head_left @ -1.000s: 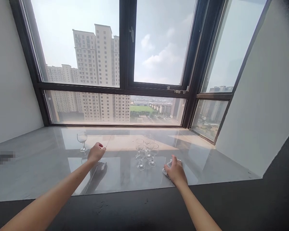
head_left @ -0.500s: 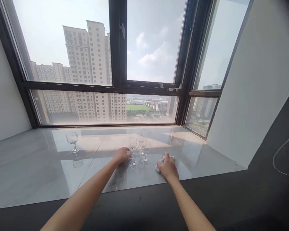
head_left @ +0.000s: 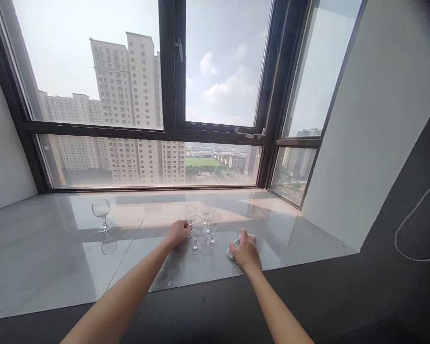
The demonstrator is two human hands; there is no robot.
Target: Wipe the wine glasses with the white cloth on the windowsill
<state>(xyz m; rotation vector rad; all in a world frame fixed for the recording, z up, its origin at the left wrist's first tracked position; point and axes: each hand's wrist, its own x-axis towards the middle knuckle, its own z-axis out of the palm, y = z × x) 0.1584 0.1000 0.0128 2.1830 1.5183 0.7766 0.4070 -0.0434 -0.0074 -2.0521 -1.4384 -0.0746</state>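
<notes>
Several clear stemmed wine glasses stand upright in a tight cluster on the glossy windowsill. My left hand [head_left: 178,232] reaches in from the left, its fingers closed around the stem of the back-left wine glass [head_left: 191,210]; the fingers partly cover that stem. Closest to me is the front wine glass [head_left: 195,234], with another wine glass [head_left: 212,230] to its right and one more wine glass [head_left: 206,210] behind. To the right of the cluster, my right hand [head_left: 246,252] presses on a crumpled whitish cloth [head_left: 232,255] lying on the sill, fingers curled over it.
A single wine glass [head_left: 101,210] stands apart on the left of the sill [head_left: 57,267], its reflection below it. The sill's front edge drops to a dark wall [head_left: 200,310]. Dark-framed windows [head_left: 215,132] rise behind. A beaded cord [head_left: 397,239] hangs at right.
The view has shifted slightly, so everything sits a little further left. The left hand's fingers look drawn closer together at the glass stem. My right hand stays on the cloth.
</notes>
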